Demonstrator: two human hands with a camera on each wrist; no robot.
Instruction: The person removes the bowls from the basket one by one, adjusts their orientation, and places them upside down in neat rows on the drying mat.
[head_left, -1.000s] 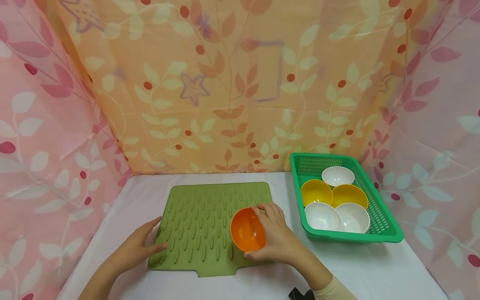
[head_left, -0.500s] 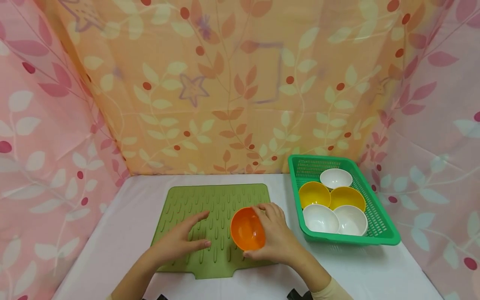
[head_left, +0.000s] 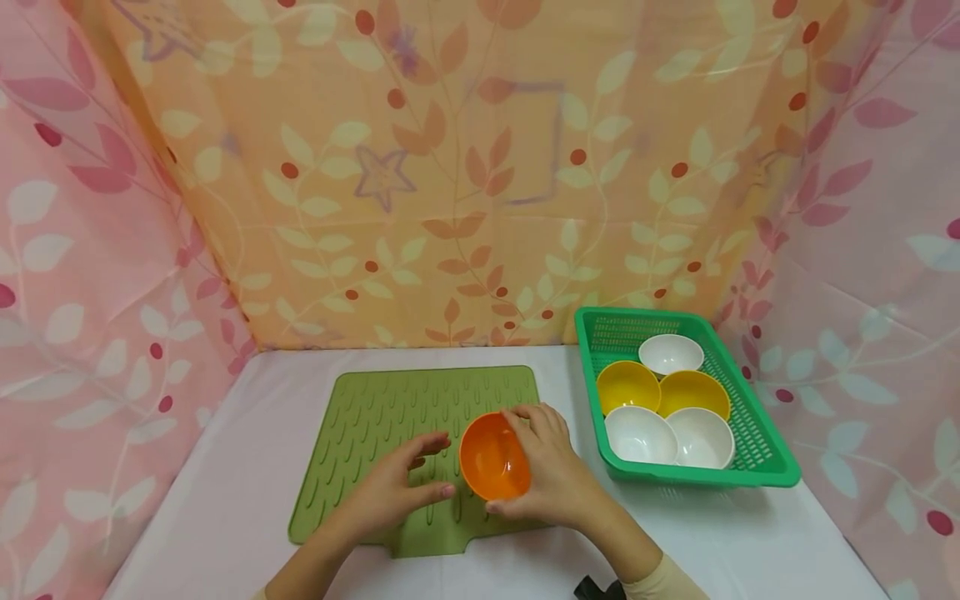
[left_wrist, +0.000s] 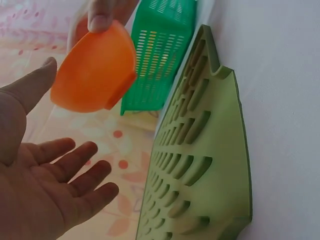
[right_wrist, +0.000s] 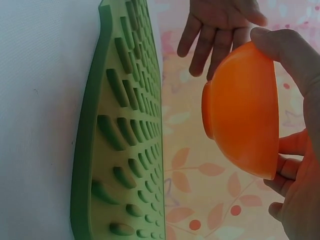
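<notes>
Above the green ridged mat (head_left: 420,454), an orange bowl (head_left: 493,457) is held tilted on its side by the right hand (head_left: 551,471), thumb on the rim and fingers curled behind it. The bowl is clear of the mat, as shown in the right wrist view. The left hand (head_left: 390,492) is held just beside the bowl, fingers spread and relaxed, grasping nothing. A green basket (head_left: 757,437) is set on the white table (head_left: 750,542) to the right, holding two yellow bowls (head_left: 628,385) and three white bowls (head_left: 670,352).
</notes>
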